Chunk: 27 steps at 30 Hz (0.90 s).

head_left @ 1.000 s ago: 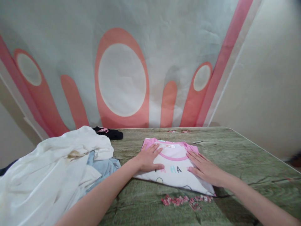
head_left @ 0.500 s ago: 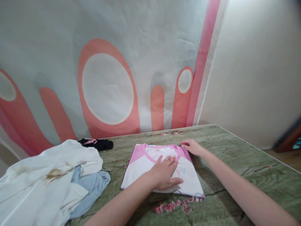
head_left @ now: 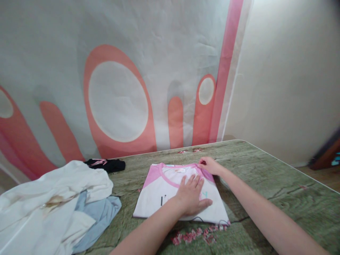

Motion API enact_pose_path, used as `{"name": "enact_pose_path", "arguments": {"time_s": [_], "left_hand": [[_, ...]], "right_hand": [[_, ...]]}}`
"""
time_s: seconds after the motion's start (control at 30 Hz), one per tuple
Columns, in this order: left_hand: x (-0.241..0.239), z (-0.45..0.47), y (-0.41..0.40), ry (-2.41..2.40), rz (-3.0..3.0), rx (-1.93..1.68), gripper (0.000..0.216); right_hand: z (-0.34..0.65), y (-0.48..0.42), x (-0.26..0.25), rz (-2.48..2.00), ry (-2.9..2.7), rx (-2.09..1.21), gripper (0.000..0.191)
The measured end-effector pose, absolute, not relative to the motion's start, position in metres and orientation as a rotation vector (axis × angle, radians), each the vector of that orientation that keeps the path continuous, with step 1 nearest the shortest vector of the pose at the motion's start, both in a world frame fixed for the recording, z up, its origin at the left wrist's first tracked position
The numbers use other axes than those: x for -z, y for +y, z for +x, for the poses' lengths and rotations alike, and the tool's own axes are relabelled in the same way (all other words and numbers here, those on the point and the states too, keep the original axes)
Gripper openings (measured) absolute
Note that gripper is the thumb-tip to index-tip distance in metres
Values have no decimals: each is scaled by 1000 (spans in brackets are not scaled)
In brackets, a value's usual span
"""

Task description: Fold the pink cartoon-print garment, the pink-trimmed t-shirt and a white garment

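Note:
A folded white T-shirt [head_left: 150, 203] with pink shoulders and a pink neckband lies flat on the table, its collar at the far side. My left hand [head_left: 191, 197] rests palm down on the shirt's front, fingers spread, covering part of the printed lettering. At the far right of the collar, my right hand [head_left: 210, 166] has its fingers curled in a pinch on the neckband and pink shoulder. Its fingertips are partly hidden.
To the left lies a loose heap of white cloth [head_left: 34, 209] with a light blue garment [head_left: 99, 212] under it. Behind that is a folded black garment [head_left: 113, 165]. The wood-patterned table [head_left: 255, 173] meets a printed wall sheet at the back.
My left hand has slid a little to the right over the shirt, uncovering some lettering. My right hand has shifted left along the shoulder to the neckband. The view has turned slightly.

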<state>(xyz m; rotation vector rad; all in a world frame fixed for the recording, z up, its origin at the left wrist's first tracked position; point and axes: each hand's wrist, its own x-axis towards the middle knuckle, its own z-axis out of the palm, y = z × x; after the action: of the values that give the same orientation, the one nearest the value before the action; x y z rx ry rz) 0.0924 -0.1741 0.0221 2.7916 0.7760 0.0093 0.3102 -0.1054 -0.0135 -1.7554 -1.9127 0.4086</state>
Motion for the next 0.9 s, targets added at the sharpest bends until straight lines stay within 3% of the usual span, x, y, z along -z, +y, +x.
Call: {"name": "enact_pose_path", "arguments": {"time_s": [0.17, 0.33, 0.9], "left_hand": [[-23, 93, -174, 792, 2787, -5, 81], [-28, 79, -169, 719, 2796, 12, 79], [-30, -22, -192, 961, 2827, -46, 65]], "right_hand": [[306, -110, 7, -1931, -1891, -150, 13], [285, -113, -11, -1883, -1995, 2, 18], [176, -63, -6, -1694, -2222, -220, 14]]}}
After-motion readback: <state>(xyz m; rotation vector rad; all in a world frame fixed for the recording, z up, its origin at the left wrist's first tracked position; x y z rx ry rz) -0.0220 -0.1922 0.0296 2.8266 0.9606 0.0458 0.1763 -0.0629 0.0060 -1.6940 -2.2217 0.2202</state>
